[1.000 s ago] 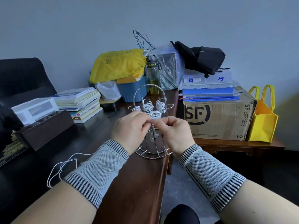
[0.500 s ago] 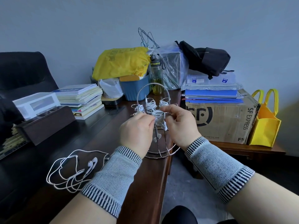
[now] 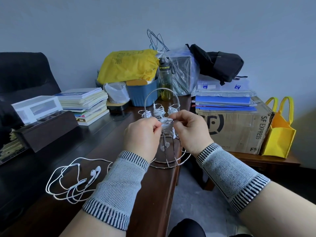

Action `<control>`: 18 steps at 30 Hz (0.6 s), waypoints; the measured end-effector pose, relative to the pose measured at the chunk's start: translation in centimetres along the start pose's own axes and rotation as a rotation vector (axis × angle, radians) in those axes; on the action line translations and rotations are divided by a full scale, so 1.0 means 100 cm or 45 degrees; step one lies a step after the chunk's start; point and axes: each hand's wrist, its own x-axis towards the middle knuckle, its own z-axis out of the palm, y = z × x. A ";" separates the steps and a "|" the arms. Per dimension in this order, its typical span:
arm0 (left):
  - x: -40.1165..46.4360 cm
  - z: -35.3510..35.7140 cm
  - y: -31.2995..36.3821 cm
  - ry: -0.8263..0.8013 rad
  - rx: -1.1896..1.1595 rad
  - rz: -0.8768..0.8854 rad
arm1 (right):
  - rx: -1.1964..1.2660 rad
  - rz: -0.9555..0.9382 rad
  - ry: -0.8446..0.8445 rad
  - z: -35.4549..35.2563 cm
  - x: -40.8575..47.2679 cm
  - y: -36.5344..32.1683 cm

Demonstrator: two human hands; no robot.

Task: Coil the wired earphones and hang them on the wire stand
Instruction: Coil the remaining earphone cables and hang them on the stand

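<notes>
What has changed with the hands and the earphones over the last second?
The right hand lifted beside the coiled earphones at the wire stand; the left hand kept pinching the coil. The camera tilted down, bringing the loose earphones on the desk into view. The hung coils stayed put.

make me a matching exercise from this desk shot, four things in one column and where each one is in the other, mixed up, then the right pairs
Things:
1. coiled earphones
2. loose earphones
3. green water bottle
4. black bag

Places:
A. on the stack above the cardboard box
B. on the desk beside the left forearm
C. pinched between the left hand and right hand at the wire stand
D. behind the wire stand, next to the blue tub

Pairs: 1-C, 2-B, 3-D, 4-A
</notes>
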 end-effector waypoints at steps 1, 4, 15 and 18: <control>0.000 -0.001 -0.001 -0.007 0.003 0.026 | -0.010 -0.002 0.003 0.000 0.000 0.000; 0.002 -0.002 -0.003 -0.034 0.039 0.092 | -0.017 -0.019 0.017 0.000 0.001 -0.001; 0.002 -0.002 0.010 -0.079 0.098 -0.072 | -0.105 -0.052 0.031 0.000 0.000 -0.002; 0.004 -0.001 0.013 -0.104 0.120 -0.166 | -0.089 -0.064 0.061 0.001 -0.002 -0.001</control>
